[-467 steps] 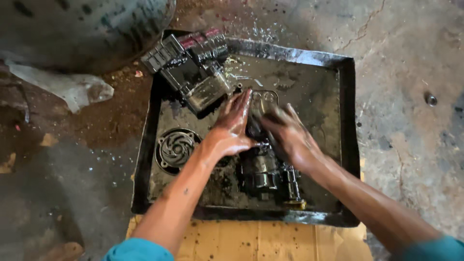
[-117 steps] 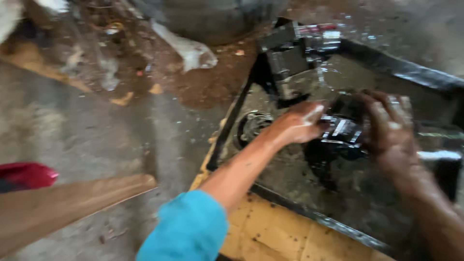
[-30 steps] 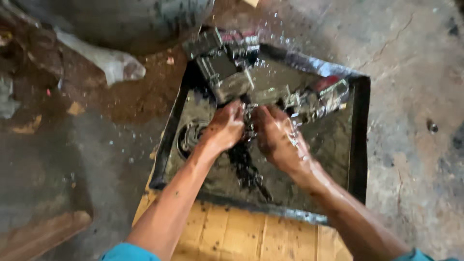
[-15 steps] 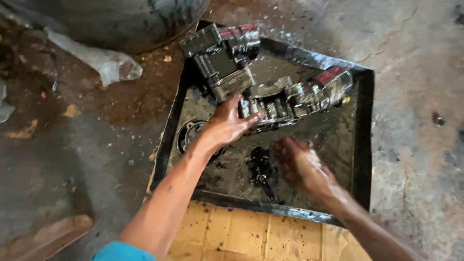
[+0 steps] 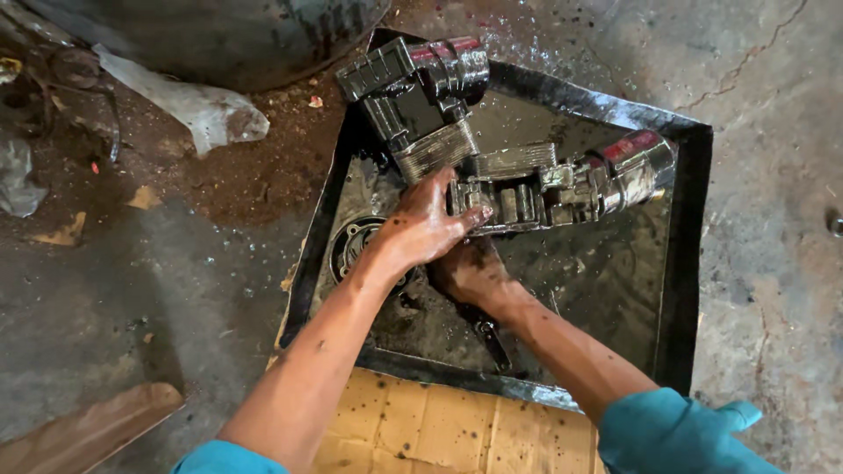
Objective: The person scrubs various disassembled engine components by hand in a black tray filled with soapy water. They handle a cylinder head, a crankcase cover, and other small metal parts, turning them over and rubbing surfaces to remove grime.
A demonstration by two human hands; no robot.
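Stained concrete surrounds a black tray (image 5: 685,263). Left hand (image 5: 421,230) clasps the oily metal assembly (image 5: 544,189), steadying its near end; right hand (image 5: 470,274) sits beneath, grip hidden, seemingly supporting it.

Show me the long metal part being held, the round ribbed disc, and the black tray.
long metal part (image 5: 562,180), head view, its middle body
round ribbed disc (image 5: 351,241), head view, its left rim
black tray (image 5: 689,254), head view, its right wall

Oily metal part (image 5: 544,189) (tilted) in tray (image 5: 683,263).
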